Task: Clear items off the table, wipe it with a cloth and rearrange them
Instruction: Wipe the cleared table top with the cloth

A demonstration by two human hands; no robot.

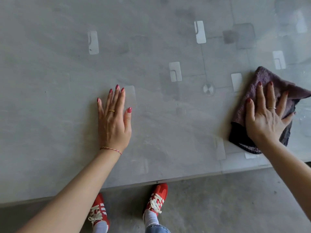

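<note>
While left hand (113, 122) rests flat, right hand (267, 121) presses cloth (262, 81)

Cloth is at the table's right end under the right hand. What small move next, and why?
Probably sweep the cloth leftward under the right hand, toward the left hand resting flat on the table; that broad middle stretch lies beyond the cloth.

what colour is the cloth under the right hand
Dusky purple, darker along its near edge: the cloth under the right hand, seen in the head view.
</note>
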